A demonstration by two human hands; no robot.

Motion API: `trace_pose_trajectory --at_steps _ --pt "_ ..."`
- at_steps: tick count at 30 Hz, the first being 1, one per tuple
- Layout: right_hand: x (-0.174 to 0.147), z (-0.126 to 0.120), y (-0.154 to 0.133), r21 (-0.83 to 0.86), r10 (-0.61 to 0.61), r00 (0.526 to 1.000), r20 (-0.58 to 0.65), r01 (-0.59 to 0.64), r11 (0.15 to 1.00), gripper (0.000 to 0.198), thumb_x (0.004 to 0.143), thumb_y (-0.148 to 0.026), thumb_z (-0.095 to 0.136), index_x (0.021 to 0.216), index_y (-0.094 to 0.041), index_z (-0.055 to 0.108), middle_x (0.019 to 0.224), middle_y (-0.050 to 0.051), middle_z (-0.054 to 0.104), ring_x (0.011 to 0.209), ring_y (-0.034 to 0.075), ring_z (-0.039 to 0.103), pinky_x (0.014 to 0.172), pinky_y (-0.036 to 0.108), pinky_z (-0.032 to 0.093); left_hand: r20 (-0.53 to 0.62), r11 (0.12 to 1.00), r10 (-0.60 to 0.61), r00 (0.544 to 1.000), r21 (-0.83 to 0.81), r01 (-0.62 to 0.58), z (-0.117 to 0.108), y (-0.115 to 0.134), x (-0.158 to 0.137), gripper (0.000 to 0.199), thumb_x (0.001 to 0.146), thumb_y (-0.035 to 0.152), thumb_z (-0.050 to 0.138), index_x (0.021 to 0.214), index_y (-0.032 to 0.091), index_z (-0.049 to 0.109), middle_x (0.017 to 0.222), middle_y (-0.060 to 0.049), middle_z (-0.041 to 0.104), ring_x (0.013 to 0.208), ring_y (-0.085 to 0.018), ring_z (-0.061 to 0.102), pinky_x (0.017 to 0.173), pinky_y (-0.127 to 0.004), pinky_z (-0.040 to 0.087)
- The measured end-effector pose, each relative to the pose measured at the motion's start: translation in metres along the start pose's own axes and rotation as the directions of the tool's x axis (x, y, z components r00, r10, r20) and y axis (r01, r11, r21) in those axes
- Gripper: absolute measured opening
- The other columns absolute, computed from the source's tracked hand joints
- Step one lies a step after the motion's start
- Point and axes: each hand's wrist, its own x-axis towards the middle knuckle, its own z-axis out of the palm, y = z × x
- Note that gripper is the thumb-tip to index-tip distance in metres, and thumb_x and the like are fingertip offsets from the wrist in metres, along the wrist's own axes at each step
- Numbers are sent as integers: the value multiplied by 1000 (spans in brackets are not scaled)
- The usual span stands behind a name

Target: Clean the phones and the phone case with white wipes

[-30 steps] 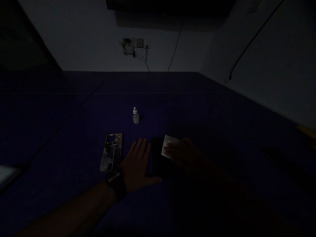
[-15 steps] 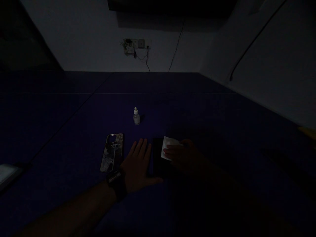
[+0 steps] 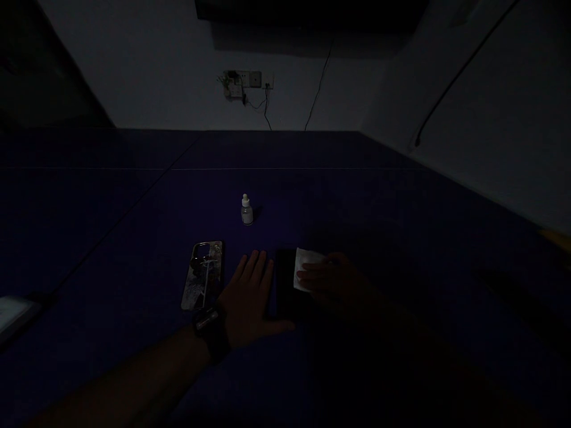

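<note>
My left hand [image 3: 248,300] lies flat on the dark blue surface with its fingers spread, a watch on its wrist. Its thumb reaches to the lower left edge of a flat black rectangular object [image 3: 285,285], whose kind is lost in the dark. My right hand [image 3: 332,279] presses a folded white tissue [image 3: 301,264] down onto that black object, fingers over the cloth-like sheet. Left of my left hand lies a patterned phone case [image 3: 203,276] with a camera cutout. A small dropper bottle [image 3: 247,214] with a white top stands upright beyond my hands.
The room is very dim. A pale object [image 3: 15,312] lies at the far left, and something yellow [image 3: 555,239] shows at the right edge. Behind the blue surface, the wall [image 3: 169,71] carries power sockets [image 3: 243,80] with hanging cords. A dark screen-like panel [image 3: 312,13] is above.
My right hand and the tissue have shifted very slightly to the right over the black object. My left hand, the phone case and the bottle stay put.
</note>
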Motion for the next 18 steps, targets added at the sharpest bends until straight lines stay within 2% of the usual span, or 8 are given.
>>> trace_pose_trajectory --at_steps 4,8,12,15,18 --pt "4 2 -9 49 -87 994 68 84 995 39 103 -39 45 134 -23 63 138 8 66 135 24 55 110 47 32 31 1000 -10 999 -4 10 -2 1 0 120 77 95 34 151 0 36 160 -31 29 151 -46 23 121 -63 22" --pt "11 6 -11 -22 -7 995 98 9 1000 44 103 -41 45 143 -23 55 149 10 55 140 27 49 111 52 28 -10 1000 5 1000 -6 -5 0 -1 -1 117 78 95 35 153 5 34 161 -29 30 151 -44 24 121 -62 21" --pt "3 4 4 -61 52 999 -1 -52 997 33 103 -29 45 127 -27 67 133 7 69 126 26 62 108 53 28 14 1000 -4 1000 -3 4 1 -1 0 120 77 95 34 153 3 33 161 -29 28 152 -44 23 121 -61 22" --pt "-2 1 7 -15 -25 999 -47 24 1000 29 103 -27 46 120 -27 70 120 5 76 119 24 66 107 49 29 37 1000 -14 999 2 14 1 0 1 122 76 96 32 153 1 34 161 -30 27 152 -45 22 121 -61 22" --pt "2 3 -2 36 -114 993 -6 114 993 33 103 -33 46 127 -24 66 126 7 73 128 23 60 109 47 30 30 1000 -15 999 6 15 0 1 1 122 77 96 31 151 0 36 160 -31 28 151 -46 23 121 -63 23"
